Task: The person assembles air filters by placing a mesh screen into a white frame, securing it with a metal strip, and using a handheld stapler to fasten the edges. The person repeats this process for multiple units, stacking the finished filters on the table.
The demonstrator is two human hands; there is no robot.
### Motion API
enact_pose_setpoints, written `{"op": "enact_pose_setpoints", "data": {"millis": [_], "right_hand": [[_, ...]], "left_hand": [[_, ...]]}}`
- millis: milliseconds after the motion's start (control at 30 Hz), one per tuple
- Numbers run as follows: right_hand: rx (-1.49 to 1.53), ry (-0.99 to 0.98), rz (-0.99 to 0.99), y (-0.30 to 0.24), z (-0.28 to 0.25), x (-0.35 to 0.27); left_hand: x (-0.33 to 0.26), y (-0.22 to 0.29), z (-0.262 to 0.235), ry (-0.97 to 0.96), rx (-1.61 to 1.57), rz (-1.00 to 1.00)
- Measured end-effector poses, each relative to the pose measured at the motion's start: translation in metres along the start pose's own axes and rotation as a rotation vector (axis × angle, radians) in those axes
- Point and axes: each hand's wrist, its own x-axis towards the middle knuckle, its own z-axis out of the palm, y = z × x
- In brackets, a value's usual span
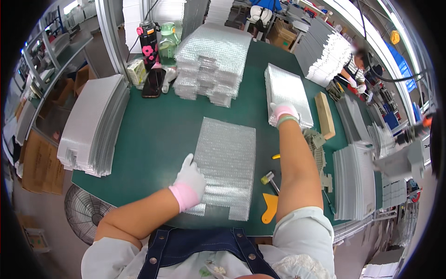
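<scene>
A silvery bubble-textured sheet with a notched near edge lies flat on the green table in front of me. My left hand, in a white glove with a pink cuff, rests at its left edge, index finger stretched out and the hand open. Reaching to the back right, my right hand, gloved alike, touches the near end of a stack of silvery sheets. Its fingers are mostly hidden, so I cannot see whether they grip a sheet.
A tall pile of bubble sheets stands at the back, beside bottles and a phone. Another stack fills the left side. Near my right arm lie a hammer, a yellow scraper and a wooden block. Grey sheets stand far right.
</scene>
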Motion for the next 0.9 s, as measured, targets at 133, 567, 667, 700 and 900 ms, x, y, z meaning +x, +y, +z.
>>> {"op": "enact_pose_setpoints", "data": {"millis": [133,567,667,700,900], "right_hand": [[-0.156,0.063,-0.105,0.04,0.011,0.073],[0.564,0.804,0.023,0.051,-0.102,0.014],[0.795,0.879,-0.12,0.083,-0.103,0.01],[0.698,0.826,-0.107,0.089,-0.099,0.008],[1.168,0.691,-0.205,0.125,-0.093,-0.02]], "left_hand": [[0.004,0.001,0.008,0.102,-0.032,0.059],[0.008,-0.001,0.029,0.165,-0.18,-0.011],[0.001,-0.004,0.005,0.06,-0.096,0.045],[-0.001,-0.005,-0.004,0.005,-0.065,0.065],[-0.008,-0.003,-0.032,-0.127,0.021,0.108]]}}
